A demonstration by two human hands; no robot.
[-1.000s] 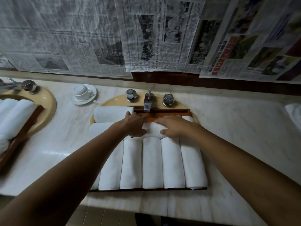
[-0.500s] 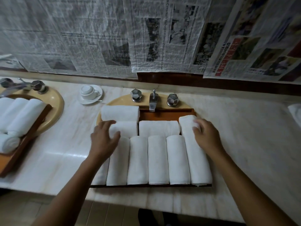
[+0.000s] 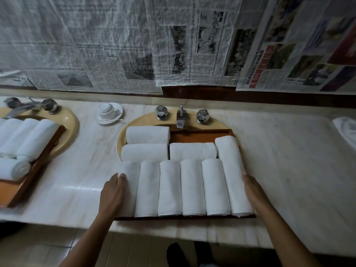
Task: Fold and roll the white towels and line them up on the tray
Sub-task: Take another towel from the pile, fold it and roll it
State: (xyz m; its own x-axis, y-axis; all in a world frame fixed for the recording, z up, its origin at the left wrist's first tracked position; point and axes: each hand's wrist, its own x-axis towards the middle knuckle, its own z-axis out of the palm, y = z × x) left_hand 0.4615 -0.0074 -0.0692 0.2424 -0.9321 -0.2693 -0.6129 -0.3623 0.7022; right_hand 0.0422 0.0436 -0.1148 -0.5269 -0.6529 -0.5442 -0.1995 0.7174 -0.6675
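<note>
My left hand [image 3: 113, 191] and right hand [image 3: 254, 191] press, fingers straight, against the outer rolls [image 3: 234, 176]. Squeezing harder could buckle the row or skid the tray [image 3: 200, 134].

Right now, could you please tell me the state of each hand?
Left hand: open, straight fingers pressing the side of the leftmost roll.
Right hand: open, flat against the side of the rightmost roll.

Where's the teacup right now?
Head view, back left of centre: the teacup sits on its saucer on the counter, between the left sink and the centre sink.
</note>
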